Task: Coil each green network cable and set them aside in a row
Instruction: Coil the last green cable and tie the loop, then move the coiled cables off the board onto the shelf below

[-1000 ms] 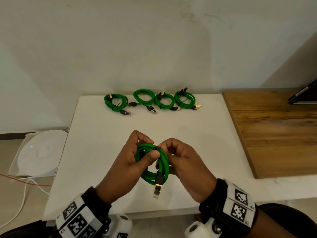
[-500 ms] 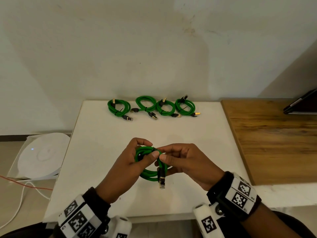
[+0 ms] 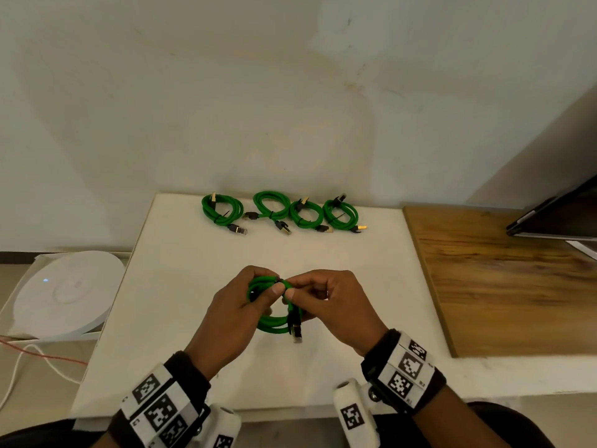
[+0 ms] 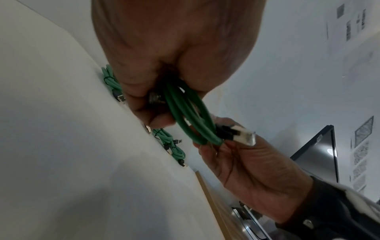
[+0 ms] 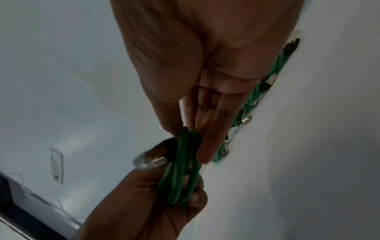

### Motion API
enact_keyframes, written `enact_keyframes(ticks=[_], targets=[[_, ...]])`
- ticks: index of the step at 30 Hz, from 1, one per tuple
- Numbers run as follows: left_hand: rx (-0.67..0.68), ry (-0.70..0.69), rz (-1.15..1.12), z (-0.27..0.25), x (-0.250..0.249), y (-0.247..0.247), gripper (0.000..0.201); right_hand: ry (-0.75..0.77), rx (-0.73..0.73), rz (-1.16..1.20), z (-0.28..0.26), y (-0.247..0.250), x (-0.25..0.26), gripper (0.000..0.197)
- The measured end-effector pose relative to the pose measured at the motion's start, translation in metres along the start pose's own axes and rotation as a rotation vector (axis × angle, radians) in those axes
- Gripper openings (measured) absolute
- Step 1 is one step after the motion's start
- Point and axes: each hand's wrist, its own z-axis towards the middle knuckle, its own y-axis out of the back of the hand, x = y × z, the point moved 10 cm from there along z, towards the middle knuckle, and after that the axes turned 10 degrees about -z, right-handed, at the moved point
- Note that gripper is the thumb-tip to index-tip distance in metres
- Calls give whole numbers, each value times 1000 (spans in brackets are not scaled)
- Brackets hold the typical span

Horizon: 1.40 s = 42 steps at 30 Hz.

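The left hand (image 3: pixel 235 313) grips the coiled green cable (image 3: pixel 274 324) above the bench (image 3: pixel 181 286) at six o'clock; the right hand (image 3: pixel 329 305), shifted off the loops, now pinches a tie at the coil's top. Likely securing before joining the row (image 3: pixel 281 211) at twelve o'clock.

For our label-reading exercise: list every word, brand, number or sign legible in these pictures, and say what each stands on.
No readable words, brands or numbers.
Wristbands: black-and-white square code markers, patterns only, no letters legible.
Sheets on the wall: dark prints, too blurred to read.
White round device: a small blue light, no legible label.
Held green cable: no print visible.
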Motion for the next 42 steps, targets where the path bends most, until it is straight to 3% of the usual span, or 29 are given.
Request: enact_keyframes(ticks=[4,9,12,16,20,25,29,33,38,42], targets=[[-60,69,-30,2,4,8,46,-44,-233,-12,10,48,-20,13],[-94,92,-100,1,5,18,34,-250,-745,362,25,153,-90,20],[-86,98,-100,2,7,17,34,-361,-896,360,41,195,-125,13],[-113,103,-99,4,8,21,30,-465,-871,416,65,221,-154,14],[-117,119,-102,5,12,21,29,-524,-842,145,75,232,-167,21],[-113,159,-136,2,20,23,28,-595,-927,-59,70,242,-168,17],[-111,200,-193,-2,23,27,27,-555,-941,-86,55,238,-147,13],[-131,199,-151,-4,23,42,26,-488,-820,-210,34,232,-128,9],[-211,156,-6,-14,26,67,27,-265,-707,-604,-19,201,-85,11],[-319,126,98,-26,41,95,32,-159,-770,-838,-75,174,-64,12]])
